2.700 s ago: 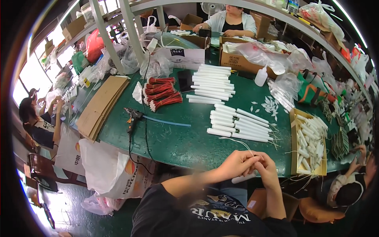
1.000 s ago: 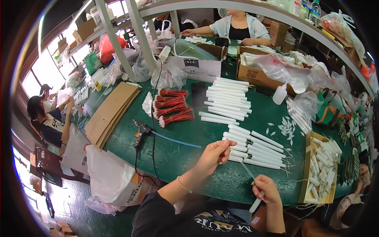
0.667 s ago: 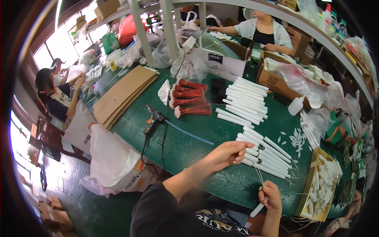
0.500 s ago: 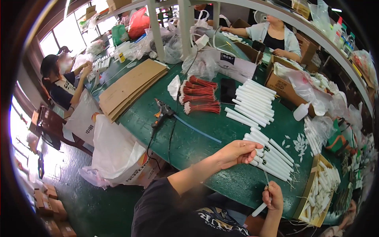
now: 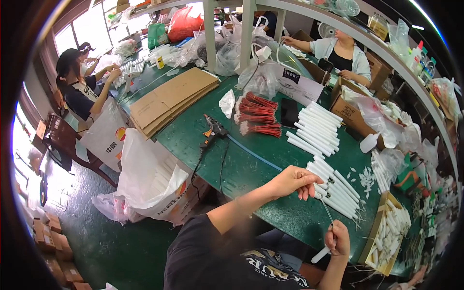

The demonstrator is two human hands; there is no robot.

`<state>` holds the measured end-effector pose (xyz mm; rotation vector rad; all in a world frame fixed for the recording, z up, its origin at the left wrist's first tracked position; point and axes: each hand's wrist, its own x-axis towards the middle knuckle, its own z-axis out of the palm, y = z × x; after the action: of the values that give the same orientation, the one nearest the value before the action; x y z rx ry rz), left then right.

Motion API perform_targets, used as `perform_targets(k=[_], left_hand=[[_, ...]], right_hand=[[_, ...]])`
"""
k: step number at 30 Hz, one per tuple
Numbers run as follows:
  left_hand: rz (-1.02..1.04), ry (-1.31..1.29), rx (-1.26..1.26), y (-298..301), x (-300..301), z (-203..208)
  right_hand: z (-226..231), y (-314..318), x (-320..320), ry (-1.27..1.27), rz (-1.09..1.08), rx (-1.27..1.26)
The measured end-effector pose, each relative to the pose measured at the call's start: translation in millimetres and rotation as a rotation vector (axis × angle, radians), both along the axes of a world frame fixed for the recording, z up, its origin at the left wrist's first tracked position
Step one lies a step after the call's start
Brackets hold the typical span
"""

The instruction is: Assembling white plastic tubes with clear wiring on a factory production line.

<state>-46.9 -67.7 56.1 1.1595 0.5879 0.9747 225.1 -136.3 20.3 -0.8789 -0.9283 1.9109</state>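
My right hand (image 5: 338, 238) is closed around a white tube (image 5: 320, 254), whose lower end sticks out below the fingers. Thin pale wires (image 5: 327, 210) rise from this hand toward the fingertips of my left hand (image 5: 298, 182). The left thumb and forefinger are pinched at the upper end of the wires; a small white tip there is partly hidden. Just behind the left fingers, a group of white tubes (image 5: 342, 198) with dark bits at their near ends lies on the green table (image 5: 261, 212). Another stack of white tubes (image 5: 316, 128) is farther back.
Bundled red wires (image 5: 258, 113), a glue gun (image 5: 212, 131) and flat cardboard (image 5: 171, 101) lie to the left. At right are small white pieces (image 5: 367, 179) and a box of white tubes (image 5: 389, 234). Co-workers (image 5: 79, 92) sit at far left and across the table (image 5: 343, 55).
The whole view has swung slightly left, so the table's things appear farther right. My hands keep nearly the same hold; the left fingers have shifted a little at the wires' end.
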Motion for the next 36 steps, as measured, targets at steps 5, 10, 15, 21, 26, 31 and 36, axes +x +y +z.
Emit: perform_targets(k=[5,10,15,21,26,31,36], left_hand=[[-0.008,0.009,0.039,-6.3,-3.6,-2.6],[-0.030,0.005,0.040,-16.7,-0.1,-3.9],[-0.138,-0.132,-0.093,-4.3,4.1,-13.0],[-0.137,0.054,-0.181,5.1,2.7,2.7],[-0.134,0.120,-0.182,19.7,24.9,-5.8],[-0.166,0.512,0.209,50.7,28.9,3.8],[0.306,1.085,0.857,122.6,4.4,-40.1]], right_hand=[[3.8,-7.3,-2.8,-0.015,0.009,0.008],[6.2,-20.2,0.2,-0.021,0.003,0.011],[3.8,-19.3,3.1,-0.274,-0.062,0.067],[22.8,-16.7,-0.9,-0.319,-0.173,-0.021],[40.3,-24.0,-3.3,-0.619,-0.239,-0.045],[26.2,-25.2,14.8,-0.401,-0.338,-0.005],[14.4,-27.3,17.9,-0.361,-0.353,-0.024]])
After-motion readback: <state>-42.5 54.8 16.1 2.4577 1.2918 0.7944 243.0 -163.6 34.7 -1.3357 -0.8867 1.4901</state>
